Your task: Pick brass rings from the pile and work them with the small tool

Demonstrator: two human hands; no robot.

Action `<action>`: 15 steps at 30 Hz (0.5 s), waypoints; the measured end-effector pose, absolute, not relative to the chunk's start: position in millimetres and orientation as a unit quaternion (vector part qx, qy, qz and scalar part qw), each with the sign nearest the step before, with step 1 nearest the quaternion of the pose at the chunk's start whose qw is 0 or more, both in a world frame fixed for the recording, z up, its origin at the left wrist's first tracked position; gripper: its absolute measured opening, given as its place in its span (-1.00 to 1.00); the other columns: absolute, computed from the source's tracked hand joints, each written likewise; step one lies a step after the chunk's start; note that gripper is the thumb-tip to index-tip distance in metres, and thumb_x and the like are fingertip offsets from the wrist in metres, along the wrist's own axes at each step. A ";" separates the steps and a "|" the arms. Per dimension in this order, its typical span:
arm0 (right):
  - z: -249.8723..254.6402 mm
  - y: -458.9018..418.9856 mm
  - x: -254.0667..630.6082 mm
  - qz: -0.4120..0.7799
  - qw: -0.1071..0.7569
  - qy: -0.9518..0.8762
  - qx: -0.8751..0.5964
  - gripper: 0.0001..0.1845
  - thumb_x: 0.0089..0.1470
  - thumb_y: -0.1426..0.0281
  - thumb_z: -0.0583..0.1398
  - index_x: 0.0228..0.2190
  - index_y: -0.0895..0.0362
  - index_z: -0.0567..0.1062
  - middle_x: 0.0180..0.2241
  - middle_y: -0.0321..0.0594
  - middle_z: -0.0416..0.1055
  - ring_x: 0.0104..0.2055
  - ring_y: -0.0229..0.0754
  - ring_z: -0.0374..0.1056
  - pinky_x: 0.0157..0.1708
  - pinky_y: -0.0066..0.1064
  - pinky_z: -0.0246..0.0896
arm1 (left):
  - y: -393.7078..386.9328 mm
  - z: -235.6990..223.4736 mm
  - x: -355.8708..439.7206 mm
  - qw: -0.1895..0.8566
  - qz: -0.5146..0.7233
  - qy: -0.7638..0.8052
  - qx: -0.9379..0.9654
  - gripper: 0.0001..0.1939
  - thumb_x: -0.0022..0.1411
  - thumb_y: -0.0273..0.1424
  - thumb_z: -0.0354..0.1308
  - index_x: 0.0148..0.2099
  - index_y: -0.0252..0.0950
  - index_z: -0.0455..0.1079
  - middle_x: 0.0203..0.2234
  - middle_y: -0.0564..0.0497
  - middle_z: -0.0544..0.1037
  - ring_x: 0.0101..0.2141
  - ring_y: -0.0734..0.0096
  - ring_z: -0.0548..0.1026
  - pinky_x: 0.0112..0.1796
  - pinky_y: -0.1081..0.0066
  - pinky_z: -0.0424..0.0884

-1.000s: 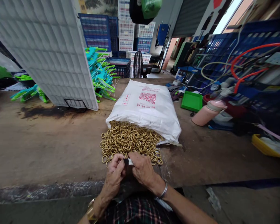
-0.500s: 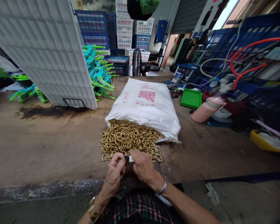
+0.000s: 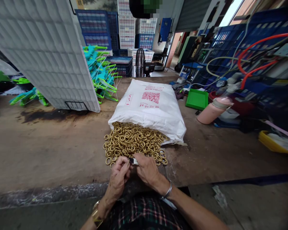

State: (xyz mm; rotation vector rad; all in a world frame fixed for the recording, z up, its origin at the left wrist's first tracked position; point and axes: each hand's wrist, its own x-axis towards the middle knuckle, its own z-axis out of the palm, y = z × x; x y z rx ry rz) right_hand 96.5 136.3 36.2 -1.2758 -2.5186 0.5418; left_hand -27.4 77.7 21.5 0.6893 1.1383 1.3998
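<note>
Two hands (image 3: pixel 118 175) (image 3: pixel 147 171) pinch piece (image 3: pixel 135 161) (long axis crosswise, black end left).

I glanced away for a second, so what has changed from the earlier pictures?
Hardly anything: the whole scene has slid slightly up in the picture, probably as the camera tipped down. Nothing was visibly taken up or let go. The left hand and right hand still hold the small black-and-white piece; the gold rings and white sack lie as before.
</note>
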 end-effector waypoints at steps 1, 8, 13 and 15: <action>34.9 137.1 97.0 0.201 0.141 -0.863 -0.442 -0.79 -0.09 0.60 0.01 -0.42 0.13 0.38 -0.45 -0.24 0.42 -0.41 -0.24 0.30 -0.45 -0.47 -0.05 | 77.9 23.1 -26.9 0.573 0.595 0.482 0.292 -0.73 0.10 -0.17 0.11 -0.39 -0.26 0.19 -0.60 0.17 0.34 -0.70 0.68 0.11 -0.70 0.62 -0.03; 40.6 137.8 95.8 0.389 0.284 -0.770 -0.418 -0.80 0.10 0.46 -0.01 -0.26 0.12 0.36 -0.42 -0.28 0.39 -0.40 -0.29 0.28 -0.38 -0.51 0.08 | 77.9 30.7 -25.4 0.586 0.589 0.486 0.271 -0.70 0.07 -0.15 0.13 -0.37 -0.27 0.20 -0.57 0.17 0.34 -0.70 0.70 0.10 -0.69 0.63 -0.03; 49.7 138.2 91.6 0.512 0.295 -0.712 -0.379 -0.77 0.15 0.29 -0.01 -0.32 0.14 0.38 -0.46 -0.34 0.33 -0.41 -0.33 0.24 -0.39 -0.53 0.11 | 77.8 28.5 -25.4 0.573 0.567 0.505 0.307 -0.70 0.10 -0.13 0.10 -0.38 -0.28 0.22 -0.63 0.19 0.25 -0.70 0.68 0.06 -0.69 0.61 -0.04; 49.0 139.4 90.7 0.532 0.292 -0.703 -0.371 -0.77 0.13 0.28 0.02 -0.38 0.15 0.38 -0.49 -0.36 0.30 -0.43 -0.34 0.21 -0.41 -0.53 0.09 | 77.1 28.2 -25.8 0.569 0.557 0.514 0.319 -0.70 0.11 -0.14 0.10 -0.39 -0.29 0.23 -0.65 0.20 0.22 -0.69 0.67 0.05 -0.68 0.60 -0.04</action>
